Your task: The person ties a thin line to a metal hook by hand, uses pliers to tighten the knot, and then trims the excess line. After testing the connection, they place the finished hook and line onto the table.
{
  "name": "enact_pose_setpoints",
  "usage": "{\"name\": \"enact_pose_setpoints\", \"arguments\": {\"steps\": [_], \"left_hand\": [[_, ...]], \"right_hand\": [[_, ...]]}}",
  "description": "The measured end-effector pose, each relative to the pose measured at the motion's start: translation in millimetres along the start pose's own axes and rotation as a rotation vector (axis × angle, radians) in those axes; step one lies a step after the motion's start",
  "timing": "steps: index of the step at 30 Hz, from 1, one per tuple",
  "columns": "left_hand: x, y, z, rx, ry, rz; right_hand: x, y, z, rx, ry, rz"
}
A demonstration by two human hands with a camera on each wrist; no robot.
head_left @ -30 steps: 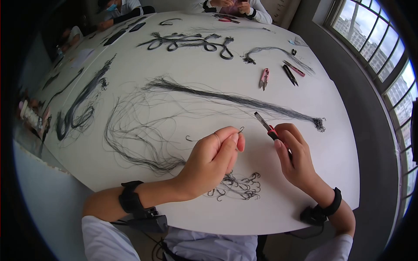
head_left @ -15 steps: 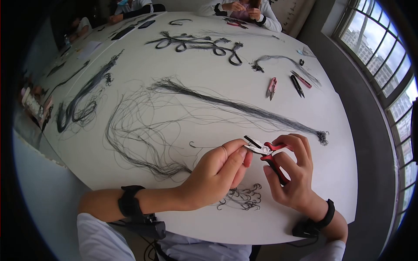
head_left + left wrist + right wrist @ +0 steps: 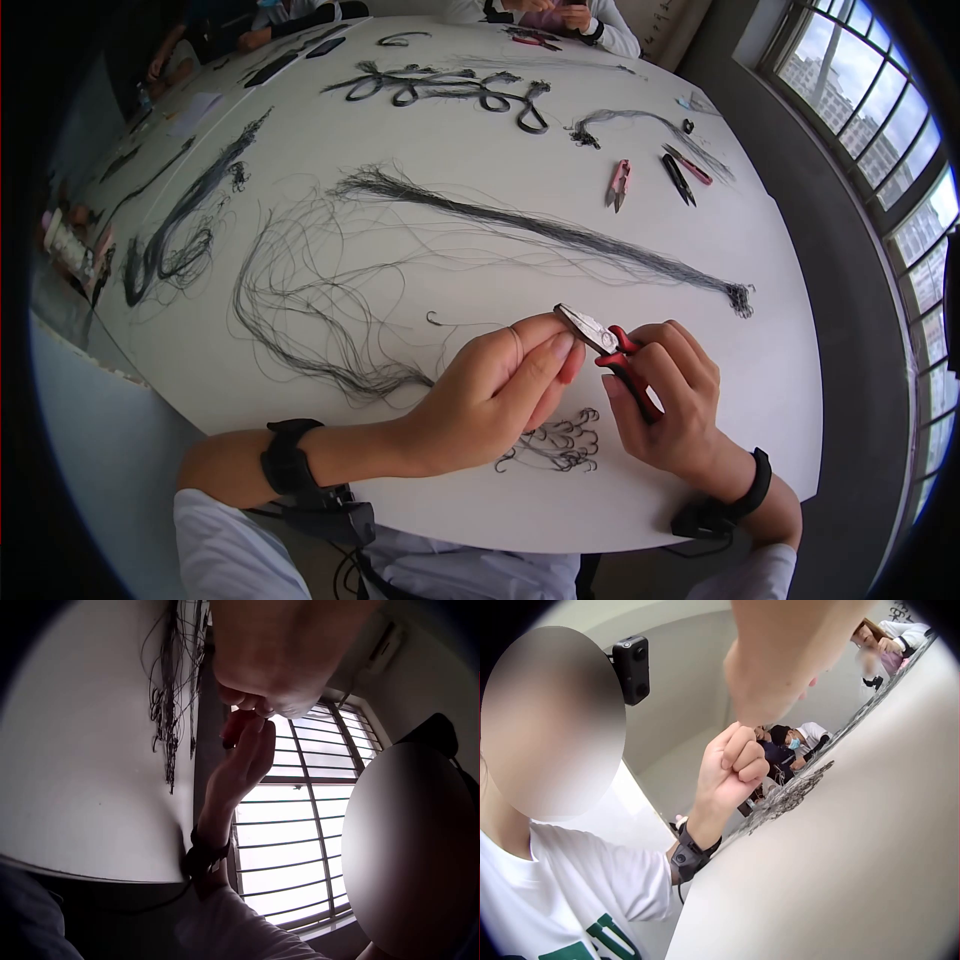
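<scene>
My left hand (image 3: 490, 390) pinches a small fishing hook between thumb and index finger; it is mostly hidden at the fingertips. A thin line loops round that index finger, and another hook (image 3: 433, 319) lies to the left of the hand with line running towards it. My right hand (image 3: 668, 400) grips red-and-black pliers (image 3: 602, 342), their jaws closed right at the left fingertips. Below the left hand lies a cluster of hooks (image 3: 565, 445), and its loose dark lines (image 3: 335, 370) spread leftward. In the left wrist view the right hand (image 3: 238, 769) shows beyond the left.
A long bundle of hooked lines (image 3: 560, 232) stretches across the white table (image 3: 720, 240). Pink snips (image 3: 618, 185), black snips (image 3: 677, 180) and more line bundles (image 3: 450, 90) lie farther back. Other people sit at the far side; a barred window (image 3: 850, 85) is on the right.
The pliers have moved from the right to the left fingertips, opened there, and their jaws have since come together. The small hook tip above the left fingers is now covered.
</scene>
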State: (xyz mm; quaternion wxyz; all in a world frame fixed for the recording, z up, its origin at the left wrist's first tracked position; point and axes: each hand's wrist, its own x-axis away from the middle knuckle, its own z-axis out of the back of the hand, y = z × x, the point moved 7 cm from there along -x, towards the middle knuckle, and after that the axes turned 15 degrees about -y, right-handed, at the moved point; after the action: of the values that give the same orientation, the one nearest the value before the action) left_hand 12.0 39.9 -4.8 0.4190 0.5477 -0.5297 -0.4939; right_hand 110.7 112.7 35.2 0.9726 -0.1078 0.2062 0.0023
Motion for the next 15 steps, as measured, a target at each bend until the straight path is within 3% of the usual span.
{"name": "enact_pose_setpoints", "arguments": {"steps": [7,15], "left_hand": [[-0.8,-1.7,1.6,-0.042,-0.007,0.041],[-1.6,-7.2,9.1,-0.070,0.061,0.123]], "right_hand": [[-2.3,6.7,-0.9,-0.176,-0.014,-0.030],[-3.1,9.0,-1.9,-0.103,-0.025,-0.007]]}}
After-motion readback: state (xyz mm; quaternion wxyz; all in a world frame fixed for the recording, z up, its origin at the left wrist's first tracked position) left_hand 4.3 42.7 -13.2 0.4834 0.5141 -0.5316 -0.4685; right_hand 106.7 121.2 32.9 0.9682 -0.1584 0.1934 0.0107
